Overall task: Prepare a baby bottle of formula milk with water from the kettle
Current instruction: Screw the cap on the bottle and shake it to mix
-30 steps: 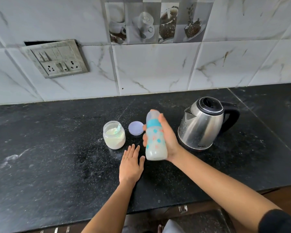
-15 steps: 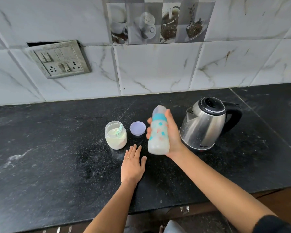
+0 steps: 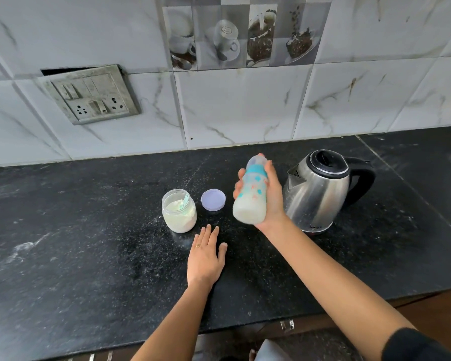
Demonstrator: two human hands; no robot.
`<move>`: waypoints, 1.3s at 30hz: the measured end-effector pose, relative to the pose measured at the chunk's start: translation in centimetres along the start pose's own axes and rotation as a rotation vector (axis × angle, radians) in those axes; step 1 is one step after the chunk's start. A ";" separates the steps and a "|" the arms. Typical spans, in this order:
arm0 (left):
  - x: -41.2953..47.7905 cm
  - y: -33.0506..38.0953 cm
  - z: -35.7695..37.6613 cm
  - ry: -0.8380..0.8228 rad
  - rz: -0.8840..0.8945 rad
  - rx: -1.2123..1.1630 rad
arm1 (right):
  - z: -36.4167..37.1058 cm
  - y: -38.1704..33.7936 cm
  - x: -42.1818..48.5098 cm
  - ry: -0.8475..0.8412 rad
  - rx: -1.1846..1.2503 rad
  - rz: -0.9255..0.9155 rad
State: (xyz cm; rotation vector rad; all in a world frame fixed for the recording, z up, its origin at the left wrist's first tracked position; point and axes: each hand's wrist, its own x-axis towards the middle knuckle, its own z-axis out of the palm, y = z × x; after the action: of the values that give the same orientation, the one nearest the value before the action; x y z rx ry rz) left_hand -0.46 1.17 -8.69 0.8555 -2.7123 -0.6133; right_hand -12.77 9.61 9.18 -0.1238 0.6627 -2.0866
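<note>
My right hand (image 3: 271, 199) grips a capped baby bottle (image 3: 251, 195) with a teal ring and coloured dots. It holds the bottle in the air, tilted, with white milk in its lower half. Just right of it a steel kettle (image 3: 318, 191) with a black lid and handle stands on the black counter (image 3: 89, 243). An open jar of formula powder (image 3: 179, 211) with a scoop inside stands to the left. The jar's lilac lid (image 3: 213, 199) lies between jar and bottle. My left hand (image 3: 206, 256) rests flat on the counter, fingers straight, below the jar.
A tiled wall rises behind the counter, with a switch and socket plate (image 3: 91, 95) at the left. Powder dust marks the counter around the jar. The counter's front edge (image 3: 245, 332) runs just below my forearms.
My right hand has lifted the bottle slightly up and to the right, and its tilt has changed. My left hand stays flat on the counter.
</note>
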 end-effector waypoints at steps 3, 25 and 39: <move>-0.1 0.0 0.0 -0.003 0.001 0.003 | -0.1 0.3 -0.6 -0.059 -0.064 0.040; 0.0 0.0 0.1 0.001 -0.003 0.031 | 1.2 -0.3 -1.4 -0.185 -0.159 0.106; 0.0 0.0 0.1 0.007 -0.004 0.015 | 1.5 -2.1 0.9 0.024 -0.037 0.074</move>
State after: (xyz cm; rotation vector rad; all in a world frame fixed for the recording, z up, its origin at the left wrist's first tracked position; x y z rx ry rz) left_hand -0.51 1.23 -8.77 0.8647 -2.7132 -0.5899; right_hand -14.31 9.23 11.32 -0.0939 0.7099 -2.0079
